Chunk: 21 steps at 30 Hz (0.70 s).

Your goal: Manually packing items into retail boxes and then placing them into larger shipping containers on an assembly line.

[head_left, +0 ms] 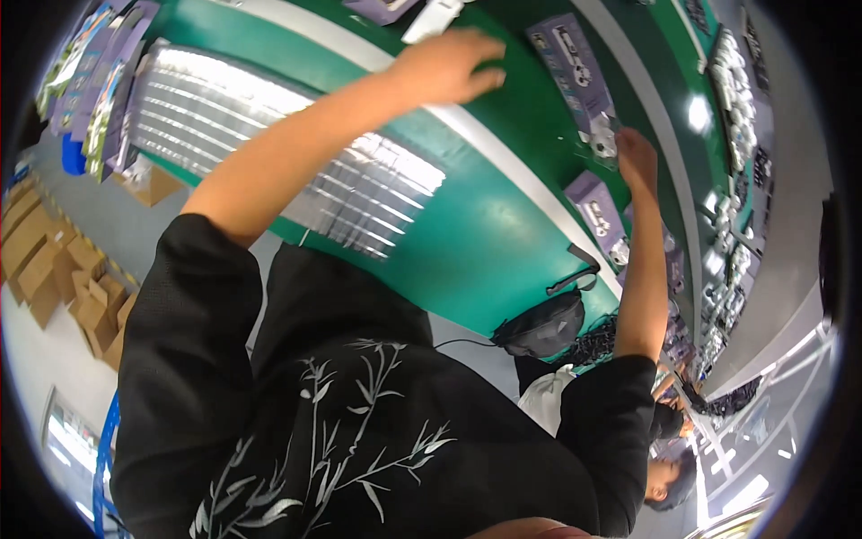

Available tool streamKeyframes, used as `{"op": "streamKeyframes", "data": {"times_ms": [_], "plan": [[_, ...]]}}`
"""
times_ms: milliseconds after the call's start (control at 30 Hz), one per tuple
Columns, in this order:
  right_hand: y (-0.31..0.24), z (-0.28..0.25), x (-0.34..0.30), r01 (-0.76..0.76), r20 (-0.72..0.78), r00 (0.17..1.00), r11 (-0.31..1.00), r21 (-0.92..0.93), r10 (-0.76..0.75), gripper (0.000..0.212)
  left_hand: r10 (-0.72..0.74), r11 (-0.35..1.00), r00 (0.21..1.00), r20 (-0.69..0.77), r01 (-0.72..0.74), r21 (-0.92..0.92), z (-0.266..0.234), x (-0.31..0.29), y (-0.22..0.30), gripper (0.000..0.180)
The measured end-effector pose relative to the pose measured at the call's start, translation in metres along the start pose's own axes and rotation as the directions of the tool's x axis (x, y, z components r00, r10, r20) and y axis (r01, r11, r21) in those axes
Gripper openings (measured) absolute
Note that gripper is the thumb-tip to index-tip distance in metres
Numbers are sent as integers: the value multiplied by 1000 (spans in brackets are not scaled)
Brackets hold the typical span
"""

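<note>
My left hand [453, 65] reaches over the green work surface [507, 103], fingers apart and nothing in them. Just beyond it lies a white flat piece [434, 20], close to a purple package [382, 7] at the upper edge. On the right, my right hand [636, 160] has its fingers curled at a small white piece in clear wrap [600, 142]. That piece lies at the near end of a long purple box [573, 67] with a printed picture. A second purple box [597, 214] lies nearer, a white piece at its end too.
Clear ribbed plastic trays [386, 198] lean on the green panel at my waist. Purple packages [99, 85] are stacked at far left, above cardboard boxes [54, 269]. A black bag [543, 323] hangs below the edge. White parts [736, 99] line the right side; another person [669, 481] is lower right.
</note>
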State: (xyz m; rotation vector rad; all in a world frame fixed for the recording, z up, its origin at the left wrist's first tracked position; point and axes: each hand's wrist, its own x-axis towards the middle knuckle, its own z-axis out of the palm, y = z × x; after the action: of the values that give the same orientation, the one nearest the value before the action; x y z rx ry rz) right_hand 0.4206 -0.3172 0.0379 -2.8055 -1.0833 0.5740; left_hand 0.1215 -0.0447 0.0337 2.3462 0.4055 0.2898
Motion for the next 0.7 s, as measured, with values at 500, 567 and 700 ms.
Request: {"op": "streamKeyframes", "data": {"times_ms": [500, 567, 700], "plan": [[-215, 178, -224, -596, 619, 756, 166, 786, -213, 20, 146, 956, 914, 378, -228, 182, 37, -123, -6, 34], [-217, 180, -229, -570, 594, 785, 170, 803, -173, 20, 139, 960, 917, 373, -217, 177, 39, -123, -8, 35], [-207, 181, -241, -540, 538, 836, 7, 841, -114, 19, 169, 960, 929, 330, -230, 158, 39, -117, -8, 36]]}}
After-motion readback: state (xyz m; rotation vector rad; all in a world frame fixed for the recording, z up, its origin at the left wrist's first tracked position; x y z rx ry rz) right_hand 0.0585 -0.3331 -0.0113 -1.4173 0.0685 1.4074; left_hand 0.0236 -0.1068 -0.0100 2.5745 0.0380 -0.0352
